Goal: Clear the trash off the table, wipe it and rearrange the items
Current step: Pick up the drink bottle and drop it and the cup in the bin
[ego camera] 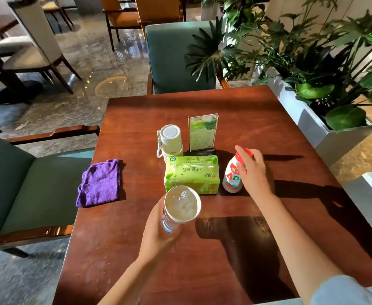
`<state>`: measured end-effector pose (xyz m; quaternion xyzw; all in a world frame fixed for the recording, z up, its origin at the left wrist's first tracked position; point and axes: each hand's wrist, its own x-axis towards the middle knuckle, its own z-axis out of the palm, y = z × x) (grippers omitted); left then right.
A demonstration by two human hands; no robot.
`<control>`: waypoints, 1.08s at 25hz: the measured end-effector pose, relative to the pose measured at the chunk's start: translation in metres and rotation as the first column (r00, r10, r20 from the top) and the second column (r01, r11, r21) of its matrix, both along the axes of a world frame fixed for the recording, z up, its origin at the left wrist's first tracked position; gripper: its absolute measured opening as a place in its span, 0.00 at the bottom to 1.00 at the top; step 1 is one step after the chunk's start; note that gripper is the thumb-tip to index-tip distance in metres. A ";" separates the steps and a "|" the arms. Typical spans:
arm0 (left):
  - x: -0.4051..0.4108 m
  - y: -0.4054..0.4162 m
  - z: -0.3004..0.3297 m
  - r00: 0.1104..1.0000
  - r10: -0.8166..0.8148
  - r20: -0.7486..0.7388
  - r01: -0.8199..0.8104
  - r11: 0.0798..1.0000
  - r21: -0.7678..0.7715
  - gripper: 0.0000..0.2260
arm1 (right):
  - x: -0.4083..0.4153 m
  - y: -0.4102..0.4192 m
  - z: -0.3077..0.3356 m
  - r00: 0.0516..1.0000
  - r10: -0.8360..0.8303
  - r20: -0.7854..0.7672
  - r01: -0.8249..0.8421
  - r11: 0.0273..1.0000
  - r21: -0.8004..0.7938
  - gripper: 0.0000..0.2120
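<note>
Gripping the paper cup [182,204], left hand [158,234] beneath.

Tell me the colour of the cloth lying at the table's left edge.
Purple: the cloth shows clearly in the head view.

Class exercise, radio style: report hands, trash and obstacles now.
Left hand holds white paper cup aloft. Right hand grips red-capped white bottle, standing. Purple cloth untouched.

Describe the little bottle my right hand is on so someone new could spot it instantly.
On the square wooden table, look right of the green tissue pack near the middle. The white bottle stands upright there, under the right hand. Unlike its neighbours, it has a red cap and large red and green letters.
</note>
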<state>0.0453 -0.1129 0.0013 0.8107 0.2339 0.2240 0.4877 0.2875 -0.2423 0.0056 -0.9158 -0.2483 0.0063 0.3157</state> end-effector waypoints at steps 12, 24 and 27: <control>-0.015 0.008 0.005 0.996 0.064 0.055 -0.063 0.998 -0.031 0.37 | -0.094 -0.017 0.046 0.897 0.219 0.384 -0.252 0.967 0.037 0.30; -0.215 0.093 0.007 0.949 0.275 0.151 -0.262 0.960 -0.100 0.35 | -0.300 0.094 0.061 0.824 0.415 0.387 -0.498 0.855 0.143 0.24; -0.280 0.116 0.008 0.949 0.289 0.124 -0.287 0.957 -0.034 0.33 | -0.359 0.125 0.058 0.830 0.412 0.377 -0.497 0.852 0.164 0.24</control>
